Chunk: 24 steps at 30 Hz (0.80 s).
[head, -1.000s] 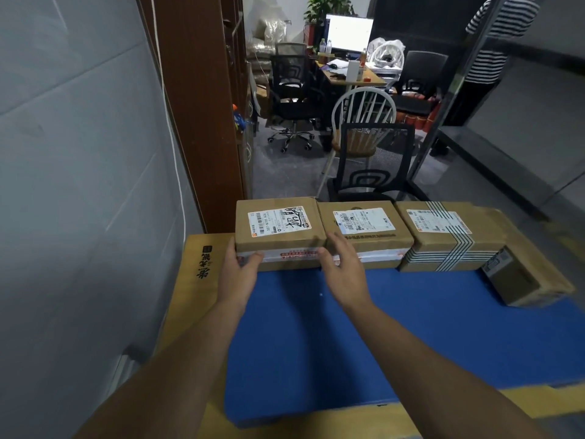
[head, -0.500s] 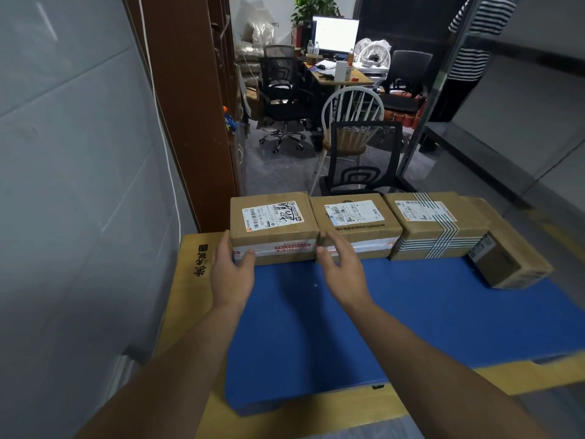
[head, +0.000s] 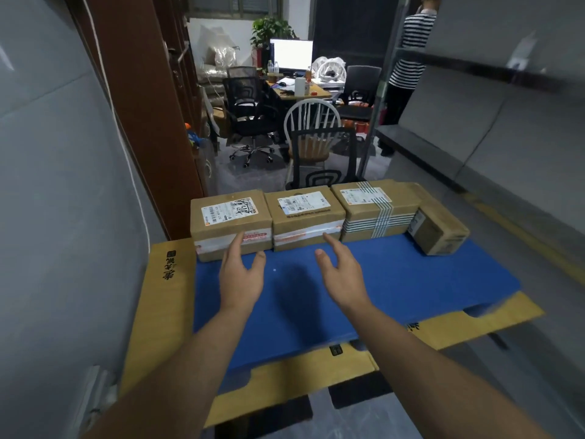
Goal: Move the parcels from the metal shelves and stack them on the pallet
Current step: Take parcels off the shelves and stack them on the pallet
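Observation:
Several brown cardboard parcels stand in a row along the far edge of the blue pallet top (head: 395, 280). The leftmost parcel (head: 229, 213) bears a white label with handwriting. Beside it sit a second labelled parcel (head: 304, 210), a parcel bound with striped tape (head: 370, 207), and a smaller box (head: 440, 231) turned at an angle. My left hand (head: 242, 275) hovers open just in front of the leftmost parcel, holding nothing. My right hand (head: 343, 275) is open too, in front of the second parcel, fingers spread.
Flattened yellow cardboard (head: 158, 299) lies under the blue sheet. A grey wall (head: 57, 185) and a brown door (head: 145, 106) close the left side. Metal shelving (head: 493, 128) runs along the right. Office chairs (head: 316, 147), a desk and a person in a striped top (head: 408, 52) are beyond.
Both hands have let go of the leftmost parcel and drawn back toward me, fingers opening. The parcel stays in line with the others.

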Each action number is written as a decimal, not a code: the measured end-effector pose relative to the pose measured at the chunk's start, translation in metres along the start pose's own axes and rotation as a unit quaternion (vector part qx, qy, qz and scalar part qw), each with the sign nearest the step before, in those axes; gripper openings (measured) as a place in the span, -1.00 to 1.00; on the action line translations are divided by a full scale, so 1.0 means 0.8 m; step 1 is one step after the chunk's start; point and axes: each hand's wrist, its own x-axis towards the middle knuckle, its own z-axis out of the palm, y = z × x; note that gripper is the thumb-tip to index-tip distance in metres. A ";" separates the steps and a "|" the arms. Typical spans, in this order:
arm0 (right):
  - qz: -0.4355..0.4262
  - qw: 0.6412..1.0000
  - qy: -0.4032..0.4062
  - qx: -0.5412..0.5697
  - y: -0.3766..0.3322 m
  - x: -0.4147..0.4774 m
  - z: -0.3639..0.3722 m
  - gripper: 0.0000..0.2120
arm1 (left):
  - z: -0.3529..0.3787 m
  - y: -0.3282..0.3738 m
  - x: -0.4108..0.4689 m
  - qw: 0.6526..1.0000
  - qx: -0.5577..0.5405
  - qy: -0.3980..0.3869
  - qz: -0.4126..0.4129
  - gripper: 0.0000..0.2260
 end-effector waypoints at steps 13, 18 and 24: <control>0.020 0.985 0.164 -0.042 0.075 -0.191 -0.290 -0.52 | 0.194 0.128 -0.238 0.977 -0.017 -0.200 0.077 -0.47; 0.055 0.957 0.274 -0.073 0.113 -0.278 -0.410 -0.58 | 0.288 0.180 -0.349 0.944 -0.031 -0.302 0.133 -0.48; 0.107 0.911 0.390 -0.083 0.159 -0.394 -0.535 -0.56 | 0.396 0.242 -0.491 0.876 -0.027 -0.438 0.198 -0.48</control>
